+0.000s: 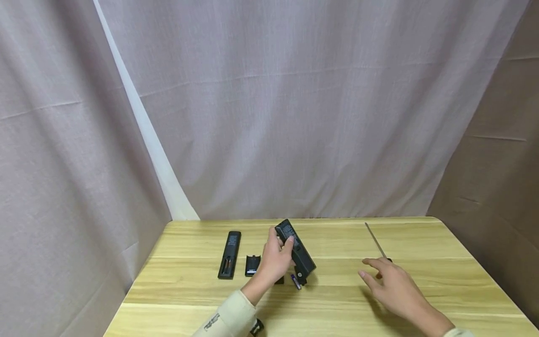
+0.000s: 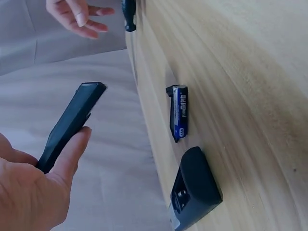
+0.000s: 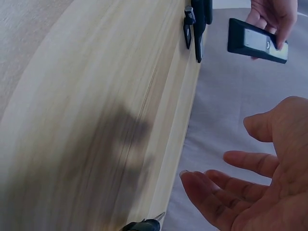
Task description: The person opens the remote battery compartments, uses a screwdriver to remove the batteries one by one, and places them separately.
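The left hand [image 1: 275, 257] grips a black remote control [image 1: 298, 244] above the tabletop [image 1: 337, 304]. The right hand [image 1: 393, 286], fingers apart and holding nothing, is nearer the screwdriver [image 1: 375, 240], whose tip points away.

Remote control [image 1: 302, 256]: black, elongated housing, printed label on the visible face. Held raised and tilted in the left hand [image 1: 275, 260], thumb on the labelled face. Screwdriver [image 1: 376, 241]: long, thin metal shaft; dark handle, partly hidden in the head view by the right hand [image 1: 393, 285], whose thumb and fingers stand apart. Lies well apart, right of the remote control. Battery [image 2: 181, 111]: blue, light lettering. Lies beneath the remote control, alongside a small black part [image 2: 172, 120].
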{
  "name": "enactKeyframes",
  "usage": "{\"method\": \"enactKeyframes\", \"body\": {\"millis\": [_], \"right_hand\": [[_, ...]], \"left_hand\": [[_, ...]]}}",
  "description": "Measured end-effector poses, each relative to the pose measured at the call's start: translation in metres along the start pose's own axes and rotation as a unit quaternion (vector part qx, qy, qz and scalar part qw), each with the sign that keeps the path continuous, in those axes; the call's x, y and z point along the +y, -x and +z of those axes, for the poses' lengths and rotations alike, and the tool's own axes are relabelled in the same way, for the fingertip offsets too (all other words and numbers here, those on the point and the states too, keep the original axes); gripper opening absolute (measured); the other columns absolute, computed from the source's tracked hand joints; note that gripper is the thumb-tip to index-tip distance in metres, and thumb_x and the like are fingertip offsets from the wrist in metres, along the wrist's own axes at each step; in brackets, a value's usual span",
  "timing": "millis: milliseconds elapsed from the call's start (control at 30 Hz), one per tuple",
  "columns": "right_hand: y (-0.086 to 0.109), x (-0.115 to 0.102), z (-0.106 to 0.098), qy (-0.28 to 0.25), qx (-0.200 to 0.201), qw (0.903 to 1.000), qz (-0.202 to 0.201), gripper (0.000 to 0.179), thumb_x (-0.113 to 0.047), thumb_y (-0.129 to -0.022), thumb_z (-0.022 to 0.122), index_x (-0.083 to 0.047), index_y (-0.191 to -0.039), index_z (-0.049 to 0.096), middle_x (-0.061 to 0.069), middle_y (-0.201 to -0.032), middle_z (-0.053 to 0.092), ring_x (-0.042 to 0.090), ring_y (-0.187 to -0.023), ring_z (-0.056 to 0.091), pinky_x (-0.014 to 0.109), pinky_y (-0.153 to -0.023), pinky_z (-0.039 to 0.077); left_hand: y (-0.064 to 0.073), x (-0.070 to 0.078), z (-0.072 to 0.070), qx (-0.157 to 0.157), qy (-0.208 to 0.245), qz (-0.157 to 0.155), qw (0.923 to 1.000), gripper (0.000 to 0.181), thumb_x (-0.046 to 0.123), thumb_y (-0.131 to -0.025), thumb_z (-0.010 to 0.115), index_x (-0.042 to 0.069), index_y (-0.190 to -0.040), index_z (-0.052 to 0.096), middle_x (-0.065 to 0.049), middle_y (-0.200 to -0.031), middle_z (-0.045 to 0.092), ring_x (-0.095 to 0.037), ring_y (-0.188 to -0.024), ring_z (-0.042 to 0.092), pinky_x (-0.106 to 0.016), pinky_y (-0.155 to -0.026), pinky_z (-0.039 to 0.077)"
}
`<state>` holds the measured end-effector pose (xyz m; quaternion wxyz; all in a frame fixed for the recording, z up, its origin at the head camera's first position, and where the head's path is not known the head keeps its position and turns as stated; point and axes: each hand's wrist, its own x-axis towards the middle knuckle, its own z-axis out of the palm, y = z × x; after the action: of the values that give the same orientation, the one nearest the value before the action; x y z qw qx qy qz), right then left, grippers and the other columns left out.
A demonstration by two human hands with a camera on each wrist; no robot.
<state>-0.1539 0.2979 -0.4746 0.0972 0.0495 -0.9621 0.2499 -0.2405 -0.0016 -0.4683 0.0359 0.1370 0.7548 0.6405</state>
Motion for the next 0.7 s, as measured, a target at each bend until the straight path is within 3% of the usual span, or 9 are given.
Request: {"method": "enactKeyframes", "body": {"millis": [167,333,467,700], "right_hand": [[-0.002,0.0,-0.001,-0.006,-0.013,0.9999,-0.001,0.047,-0.035,-0.104,0.072,0.0,-0.135,0.069,0.019,-0.128,0.073,0.028,-0.097,0.075,0.046,-0.071,0.064],[-0.002,-0.002,-0.001,-0.006,-0.016,0.9998,-0.002,0.045,-0.035,-0.104,0.072,-0.001,-0.134,0.07,0.016,-0.127,0.074,0.025,-0.097,0.074,0.044,-0.071,0.063],[-0.003,-0.007,0.002,-0.012,-0.029,0.9995,0.0,0.047,-0.036,-0.104,0.071,-0.001,-0.135,0.069,0.017,-0.128,0.075,0.024,-0.097,0.073,0.042,-0.071,0.063],[-0.005,-0.014,0.007,-0.004,-0.037,0.9993,-0.001,0.043,-0.033,-0.103,0.072,-0.004,-0.135,0.07,0.013,-0.121,0.078,0.01,-0.087,0.067,0.028,-0.064,0.054]], "left_hand": [[0.001,0.004,-0.007,0.015,0.007,0.001,0.9999,0.034,0.028,-0.115,0.049,0.008,-0.14,0.038,-0.023,-0.117,0.074,-0.015,-0.072,0.069,-0.024,-0.053,0.048],[0.001,0.009,-0.004,0.025,0.019,0.003,0.9995,0.034,0.026,-0.115,0.049,0.007,-0.141,0.038,-0.022,-0.109,0.074,-0.013,-0.059,0.054,-0.022,-0.051,0.044],[0.0,0.009,-0.004,0.033,0.014,-0.002,0.9994,0.034,0.024,-0.115,0.049,0.007,-0.142,0.037,-0.021,-0.108,0.074,-0.012,-0.058,0.053,-0.022,-0.05,0.043],[0.0,0.008,-0.005,0.043,0.02,-0.005,0.9988,0.033,0.021,-0.115,0.049,0.006,-0.141,0.036,-0.023,-0.117,0.074,-0.015,-0.079,0.073,-0.023,-0.059,0.053]]}}
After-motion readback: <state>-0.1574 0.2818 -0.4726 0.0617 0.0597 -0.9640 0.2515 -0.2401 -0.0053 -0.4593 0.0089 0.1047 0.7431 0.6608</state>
